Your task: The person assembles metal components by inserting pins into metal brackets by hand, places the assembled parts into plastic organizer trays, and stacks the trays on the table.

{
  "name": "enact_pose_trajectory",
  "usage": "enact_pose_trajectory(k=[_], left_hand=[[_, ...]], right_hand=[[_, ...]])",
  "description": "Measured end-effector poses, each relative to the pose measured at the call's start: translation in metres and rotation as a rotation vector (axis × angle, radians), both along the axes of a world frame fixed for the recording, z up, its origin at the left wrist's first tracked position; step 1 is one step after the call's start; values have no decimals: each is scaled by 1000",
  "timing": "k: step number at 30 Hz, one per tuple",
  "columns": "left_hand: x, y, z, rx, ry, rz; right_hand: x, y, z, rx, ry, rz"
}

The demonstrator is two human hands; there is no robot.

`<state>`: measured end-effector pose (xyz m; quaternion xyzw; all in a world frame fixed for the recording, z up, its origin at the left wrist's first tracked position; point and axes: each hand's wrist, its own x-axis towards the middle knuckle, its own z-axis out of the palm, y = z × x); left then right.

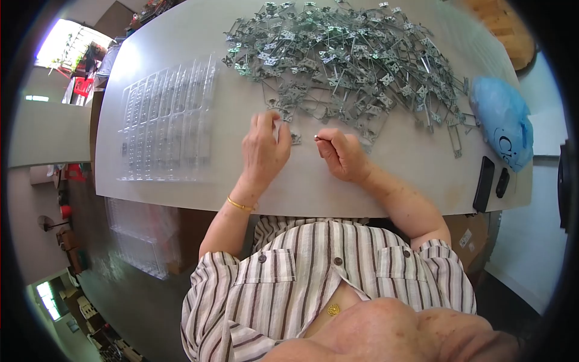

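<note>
1. Right hand (342,155): fingers closed, thumb and forefinger pinching a small shiny piece (316,137). Its tip shows at the fingertips; the rest is hidden.
2. Left hand (262,148): fingers loosely curled, thumb apart; whether they grip anything cannot be told. Gold-coloured bracelet (240,206) at the wrist.
3. Loose metal part (295,139): on the table (422,181), between the hands, just beside the left thumb; partly hidden.
4. Metal parts, one large heap (350,66): flat plates with thin rods, tangled, beyond both hands. Individual pieces hard to separate.
5. Clear plastic trays (169,120): ribbed, on the table left of the left hand. Glare blurs the edges.
6. Blue plastic bag (502,120): at the table's right. Dark lettering, sideways, seems to begin "Cl"; remainder unclear.
7. Black phone-like slab (484,184) and smaller black object (502,183): side by side, below the bag; no writing legible.
8. Cardboard box (476,241): partly under the table's right edge, white labels (465,238) too small to read.
9. More clear plastic (136,241): below the table's left edge, partly covered by it.
</note>
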<state>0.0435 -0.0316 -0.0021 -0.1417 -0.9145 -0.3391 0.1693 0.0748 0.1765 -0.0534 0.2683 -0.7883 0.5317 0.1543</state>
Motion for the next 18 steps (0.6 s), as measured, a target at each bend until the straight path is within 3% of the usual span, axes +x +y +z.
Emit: enact_pose_trajectory(k=[6, 9, 18], left_hand=[[-57, 17, 13, 79, -67, 59], [-90, 27, 0, -53, 131, 82], [-150, 47, -5, -296, 26, 187]], right_hand=[[-1, 2, 7, 46, 39, 12], [-1, -1, 7, 40, 91, 14], [-3, -1, 12, 44, 147, -24]])
